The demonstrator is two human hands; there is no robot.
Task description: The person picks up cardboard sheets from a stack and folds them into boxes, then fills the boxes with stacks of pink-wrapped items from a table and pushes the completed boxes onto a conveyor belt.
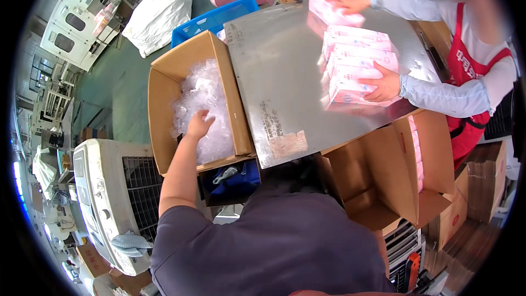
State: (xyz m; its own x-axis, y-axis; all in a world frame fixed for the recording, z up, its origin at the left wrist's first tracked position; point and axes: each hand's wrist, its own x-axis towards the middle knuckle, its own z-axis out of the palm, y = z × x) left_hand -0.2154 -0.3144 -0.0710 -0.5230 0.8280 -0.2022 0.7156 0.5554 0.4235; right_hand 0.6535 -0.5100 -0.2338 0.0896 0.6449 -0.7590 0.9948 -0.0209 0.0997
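The hidden right hand's state cannot be told, while the left hand (199,126), fingers (209,125) slightly apart, is over clear plastic (213,141) in an open carton (164,98), beside the metal worktop (285,71) where a co-worker's hands (384,83) touch pink packs (357,60).

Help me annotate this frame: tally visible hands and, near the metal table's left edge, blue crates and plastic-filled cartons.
Hands: 3 (person's left hand, co-worker's right hand, co-worker's left hand)
Blue crate: 1
Plastic-filled carton: 1
Total: 5
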